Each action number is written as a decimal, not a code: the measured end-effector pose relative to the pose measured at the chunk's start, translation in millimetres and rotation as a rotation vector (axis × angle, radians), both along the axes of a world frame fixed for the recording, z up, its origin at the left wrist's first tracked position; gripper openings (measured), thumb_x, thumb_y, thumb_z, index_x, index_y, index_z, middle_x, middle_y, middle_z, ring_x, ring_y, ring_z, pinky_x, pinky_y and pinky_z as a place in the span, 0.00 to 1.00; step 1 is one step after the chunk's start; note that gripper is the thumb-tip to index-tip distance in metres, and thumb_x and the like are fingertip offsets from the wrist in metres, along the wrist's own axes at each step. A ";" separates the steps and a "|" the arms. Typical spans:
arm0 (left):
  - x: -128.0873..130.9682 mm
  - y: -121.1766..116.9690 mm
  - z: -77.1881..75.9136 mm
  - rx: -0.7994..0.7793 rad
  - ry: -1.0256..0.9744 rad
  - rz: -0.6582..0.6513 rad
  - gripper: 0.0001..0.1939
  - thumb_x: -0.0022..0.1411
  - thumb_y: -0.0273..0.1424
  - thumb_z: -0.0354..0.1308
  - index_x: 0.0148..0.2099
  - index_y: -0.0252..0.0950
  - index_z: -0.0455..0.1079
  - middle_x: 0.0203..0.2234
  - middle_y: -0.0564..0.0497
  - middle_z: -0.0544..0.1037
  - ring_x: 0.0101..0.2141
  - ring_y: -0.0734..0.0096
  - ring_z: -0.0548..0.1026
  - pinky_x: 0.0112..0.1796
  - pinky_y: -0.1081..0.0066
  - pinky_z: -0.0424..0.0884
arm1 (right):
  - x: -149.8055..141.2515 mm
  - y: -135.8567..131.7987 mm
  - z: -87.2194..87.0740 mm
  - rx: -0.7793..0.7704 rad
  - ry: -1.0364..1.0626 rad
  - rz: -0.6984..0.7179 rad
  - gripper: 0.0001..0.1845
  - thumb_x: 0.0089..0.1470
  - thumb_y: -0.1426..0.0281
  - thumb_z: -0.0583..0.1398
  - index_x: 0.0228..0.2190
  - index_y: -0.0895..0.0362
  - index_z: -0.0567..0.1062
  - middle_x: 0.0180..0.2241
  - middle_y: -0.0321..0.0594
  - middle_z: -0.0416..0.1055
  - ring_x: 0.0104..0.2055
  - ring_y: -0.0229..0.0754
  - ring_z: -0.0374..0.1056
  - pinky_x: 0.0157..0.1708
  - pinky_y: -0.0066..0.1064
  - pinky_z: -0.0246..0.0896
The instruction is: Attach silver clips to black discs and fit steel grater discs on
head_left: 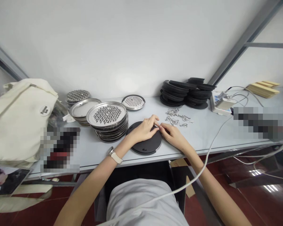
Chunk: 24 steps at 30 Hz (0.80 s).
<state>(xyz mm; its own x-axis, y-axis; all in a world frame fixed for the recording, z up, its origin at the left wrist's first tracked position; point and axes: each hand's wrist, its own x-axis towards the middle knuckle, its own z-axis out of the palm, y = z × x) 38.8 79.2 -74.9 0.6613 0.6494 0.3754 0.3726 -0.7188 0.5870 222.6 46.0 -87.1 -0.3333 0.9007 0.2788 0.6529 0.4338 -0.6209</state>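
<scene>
A black round plate (147, 145) lies flat near the table's front edge, with small slots in its face. My left hand (145, 128) reaches across its top, fingers bent and closed toward the plate's far right rim. Meeting it there, my right hand (171, 135) has thumb and forefinger pinched together at that rim. Whatever small piece sits between the fingertips is too hidden to make out. Just beyond my right hand is a loose heap of small shiny metal clips (173, 120).
Left of the plate stand stacks of metal grater discs (108, 116) and round metal trays (85, 108). One grater disc with a dark rim (133, 102) lies behind. Black ring-shaped parts (176, 91) are piled at the back. A white cable (211, 150) crosses my right forearm; a cloth bag (21, 119) sits left.
</scene>
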 end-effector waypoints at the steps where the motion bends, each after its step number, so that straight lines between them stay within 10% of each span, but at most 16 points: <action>1: -0.2 -0.4 0.3 0.012 0.005 0.004 0.15 0.63 0.26 0.52 0.51 0.37 0.55 0.42 0.46 0.75 0.47 0.61 0.73 0.50 0.60 0.65 | 0.2 0.0 -0.1 -0.001 0.003 0.001 0.16 0.63 0.66 0.48 0.23 0.55 0.57 0.21 0.33 0.59 0.24 0.37 0.57 0.27 0.30 0.50; 24: -0.4 -0.9 -0.5 0.035 -0.024 0.002 0.14 0.63 0.25 0.53 0.49 0.38 0.55 0.40 0.47 0.74 0.44 0.62 0.74 0.45 0.63 0.69 | 0.8 0.2 -0.4 0.009 -0.014 0.021 0.16 0.64 0.65 0.47 0.25 0.55 0.60 0.23 0.34 0.61 0.26 0.38 0.59 0.29 0.30 0.51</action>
<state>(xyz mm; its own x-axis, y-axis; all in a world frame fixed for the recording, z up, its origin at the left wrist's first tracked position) 38.5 78.3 -75.4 0.6506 0.6370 0.4134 0.3605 -0.7383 0.5700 223.4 46.2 -87.5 -0.3562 0.8909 0.2817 0.6519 0.4529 -0.6082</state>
